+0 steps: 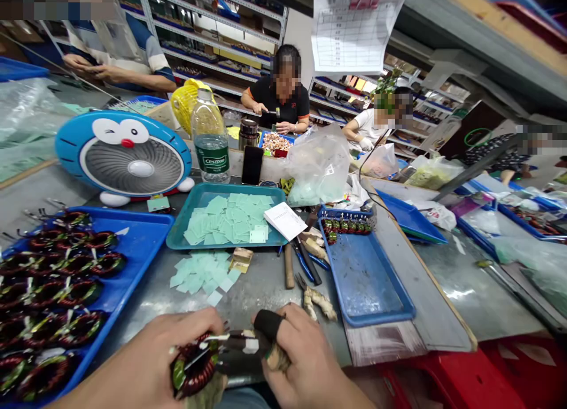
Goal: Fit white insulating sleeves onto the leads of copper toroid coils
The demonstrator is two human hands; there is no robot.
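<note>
Gripping a copper-wound toroid coil (pixel 195 365) at the bench edge, the left hand (pixel 177 362) wraps its fingers around it; the right hand (pixel 305 362) closes on a black taped piece (pixel 243 343) touching it, beside a blue tray (pixel 144 244).

The green label on the plastic water bottle (pixel 211 161) reads "Cestbon".

Toroid coil (pixel 194 369), copper-red and green

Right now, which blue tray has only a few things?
The front right blue tray: a short row of small coils sits at its far end. The left blue tray is crowded with big ring coils.
</note>
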